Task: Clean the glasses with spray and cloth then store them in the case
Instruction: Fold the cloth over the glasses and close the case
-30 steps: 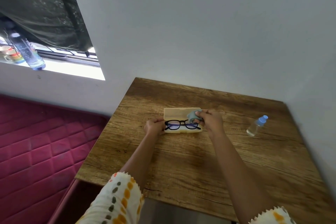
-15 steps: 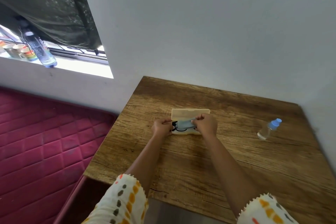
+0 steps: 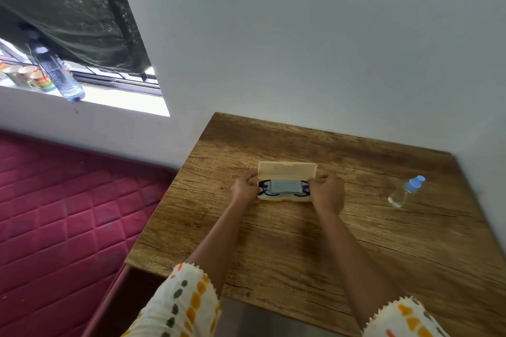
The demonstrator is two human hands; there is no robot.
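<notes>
Two hands meet at the case (image 3: 287,170), one at each end. In the head view it is a pale, translucent yellowish box, lying open on the wooden table (image 3: 301,249) with its lid tipped back toward the wall. Inside the tray lie the glasses (image 3: 264,189), black-framed. Only their outer lens rims show at both ends, because a folded grey-blue cloth (image 3: 286,186) lies flat across their middle, also inside the case.

The left hand (image 3: 244,189) grips the case's left end, fingers curled up to the lid's corner. The right hand (image 3: 327,192) grips the right end the same way. Both forearms are bare, coming out of white sleeves with orange and grey dots.

Well to the right of the case, the spray bottle (image 3: 405,192) stands apart, clear with a blue cap. Left of the case, beyond the table's edge, lies a red quilted mattress (image 3: 54,213). Far up-left of the case, a water bottle (image 3: 59,74) and striped mugs (image 3: 30,78) sit on a window sill under a dark curtain (image 3: 71,3).
</notes>
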